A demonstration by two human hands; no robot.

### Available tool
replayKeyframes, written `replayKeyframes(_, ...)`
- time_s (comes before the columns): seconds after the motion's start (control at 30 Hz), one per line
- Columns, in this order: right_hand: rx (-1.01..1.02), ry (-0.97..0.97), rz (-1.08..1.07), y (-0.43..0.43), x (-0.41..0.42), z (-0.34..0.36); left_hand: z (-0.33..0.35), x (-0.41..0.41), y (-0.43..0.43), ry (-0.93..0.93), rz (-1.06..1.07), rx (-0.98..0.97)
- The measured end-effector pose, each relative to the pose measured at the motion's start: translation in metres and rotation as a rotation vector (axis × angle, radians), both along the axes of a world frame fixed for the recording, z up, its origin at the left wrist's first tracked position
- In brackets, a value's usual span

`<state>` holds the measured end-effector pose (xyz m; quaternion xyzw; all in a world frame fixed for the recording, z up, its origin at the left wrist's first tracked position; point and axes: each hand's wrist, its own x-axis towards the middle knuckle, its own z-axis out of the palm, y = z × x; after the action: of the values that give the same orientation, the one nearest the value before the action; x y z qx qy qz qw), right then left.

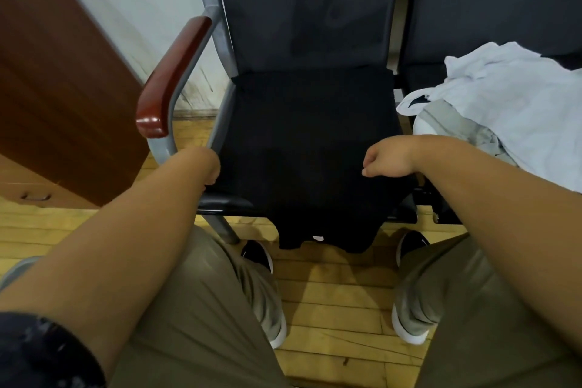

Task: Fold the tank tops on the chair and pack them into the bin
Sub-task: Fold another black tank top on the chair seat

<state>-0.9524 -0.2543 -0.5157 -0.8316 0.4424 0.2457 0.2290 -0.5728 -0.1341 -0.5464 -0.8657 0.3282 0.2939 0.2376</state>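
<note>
on the chair (308, 9), the right hand (389, 161) pinches the black top (302, 142); the left hand (209, 167) grip i cannot tell.

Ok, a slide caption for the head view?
Left hand and right hand at opposite sides of a black tank top spread over the chair.

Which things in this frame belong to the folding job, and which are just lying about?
Job:
black top, spread on the chair
left hand, at the top's edge
right hand, fingers curled on the top
pale pile of garments, right of the chair
No bin in view.

Lying about:
brown cabinet
wooden floor
</note>
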Motion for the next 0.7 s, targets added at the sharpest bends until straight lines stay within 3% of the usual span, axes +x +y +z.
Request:
replayKeyframes(0.17, 0.058, -0.059, -0.013, 0.007, -0.009, -0.003, 0.001, -0.002, 0.004, -0.158, -0.197, 0.025)
replayKeyframes(0.37, 0.047, -0.139, -0.045, 0.021, -0.017, 0.0, -0.005, -0.005, 0.004, -0.176, -0.305, 0.074)
replayKeyframes(0.53, 0.1, -0.283, -0.333, 0.02, -0.027, 0.011, 0.031, -0.047, 0.017, -0.14, -0.416, -0.136)
replayKeyframes(0.63, 0.203, -0.429, -0.597, 0.02, -0.036, 0.024, 0.048, -0.067, 0.02, -0.016, -0.388, -0.287)
replayKeyframes(0.7, 0.152, -0.501, -0.687, 0.023, -0.044, 0.025, 0.052, -0.084, 0.027, 0.061, -0.382, -0.349)
